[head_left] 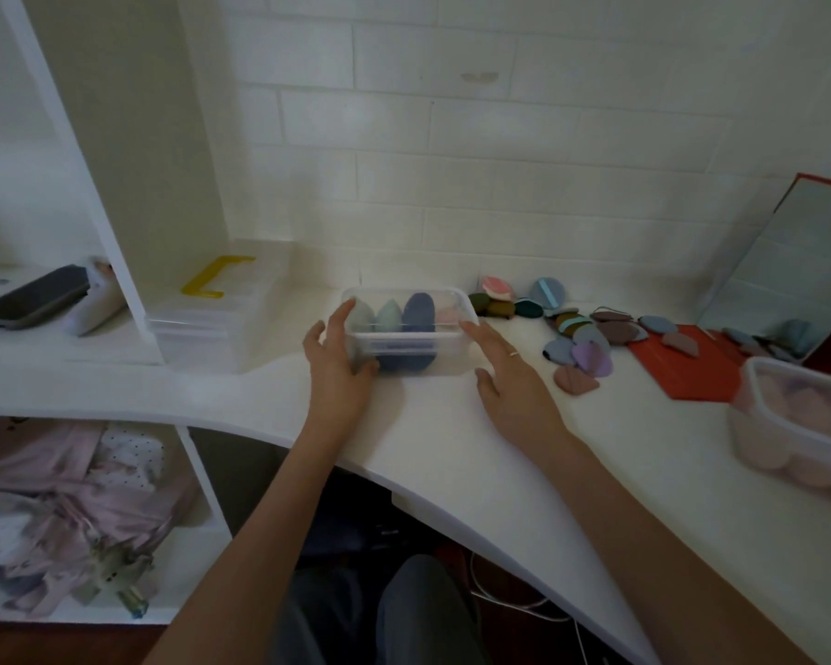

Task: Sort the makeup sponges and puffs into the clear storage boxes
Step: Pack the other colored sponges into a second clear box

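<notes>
My hands, left point(339, 364) gripping, right point(514, 371) flat alongside, are flanking a clear plastic box point(409, 331) holding blue, green and pink egg-shaped sponges point(418, 312); its contents are showing blurred.

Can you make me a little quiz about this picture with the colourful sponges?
1. True or false: the left hand touches the clear box of egg-shaped sponges.
2. Which sponge in that box is the biggest? A) dark blue sponge B) mint green sponge C) yellow
3. Fill in: the loose flat puffs lie on the person's ____ side of that box.

Key: 1 true. 2 A. 3 right.
</notes>
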Tool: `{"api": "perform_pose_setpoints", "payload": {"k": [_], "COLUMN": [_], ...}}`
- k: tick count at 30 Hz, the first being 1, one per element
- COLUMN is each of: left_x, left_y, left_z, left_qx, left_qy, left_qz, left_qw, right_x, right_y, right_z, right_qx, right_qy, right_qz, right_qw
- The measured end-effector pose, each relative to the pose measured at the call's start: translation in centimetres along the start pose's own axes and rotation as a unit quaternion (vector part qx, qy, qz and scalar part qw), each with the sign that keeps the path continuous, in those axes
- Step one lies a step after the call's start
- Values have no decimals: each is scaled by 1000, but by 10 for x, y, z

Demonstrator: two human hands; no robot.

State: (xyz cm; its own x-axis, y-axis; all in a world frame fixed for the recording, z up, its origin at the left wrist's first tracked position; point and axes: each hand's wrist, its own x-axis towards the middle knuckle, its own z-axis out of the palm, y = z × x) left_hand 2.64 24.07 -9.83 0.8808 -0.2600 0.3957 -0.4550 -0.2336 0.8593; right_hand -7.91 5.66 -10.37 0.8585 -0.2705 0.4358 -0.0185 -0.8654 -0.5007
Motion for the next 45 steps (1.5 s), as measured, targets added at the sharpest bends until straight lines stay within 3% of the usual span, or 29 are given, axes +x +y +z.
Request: {"api": "perform_pose_setpoints", "payload": {"k": [3, 6, 15, 17, 19, 21, 23, 26, 29, 33, 37, 40, 43, 45], "left_x": [-3, -3, 3, 5, 6, 13, 26, 47, 58, 59, 57, 57, 59, 61], "left_y": [5, 8, 0, -1, -5, -12, -21, -33, -39, -44, -45, -39, -23, -8], "left_z": [-1, 1, 7, 6, -2, -18, -39, -68, -79, -84, -91, -93, -95, -96], "left_qx": [17, 54, 82, 99, 149, 255, 328, 365, 396, 358, 332, 276, 227, 210], "left_qy": [61, 74, -20, -25, 49, 166, 220, 207, 183, 183, 190, 239, 274, 258], "left_qz": [-22, -6, 62, 69, 98, 121, 63, -55, -66, -62, -40, -8, 104, 186], "left_qw": [998, 996, 995, 992, 983, 945, 917, 906, 897, 914, 923, 931, 929, 924], "right_x": [-2, -3, 5, 6, 6, 10, 17, 29, 45, 61, 68, 73, 78, 84], "right_y": [-5, -5, -5, -5, -8, -14, -21, -26, -32, -41, -45, -44, -38, -40], "right_z": [1, 1, 6, 7, 8, 12, 22, 39, 49, 62, 74, 79, 82, 79], "right_qx": [-39, -49, -119, -140, -143, -147, -166, -181, -148, -116, -156, -177, -176, -108], "right_qy": [18, 26, 16, 47, 89, 92, 76, 50, 9, -17, -40, -32, -44, -45], "right_qz": [-19, -21, -14, -28, -66, -99, -126, -131, -123, -139, -121, -113, -96, -84], "right_qw": [999, 998, 993, 989, 984, 980, 975, 973, 981, 983, 980, 977, 979, 990]}}
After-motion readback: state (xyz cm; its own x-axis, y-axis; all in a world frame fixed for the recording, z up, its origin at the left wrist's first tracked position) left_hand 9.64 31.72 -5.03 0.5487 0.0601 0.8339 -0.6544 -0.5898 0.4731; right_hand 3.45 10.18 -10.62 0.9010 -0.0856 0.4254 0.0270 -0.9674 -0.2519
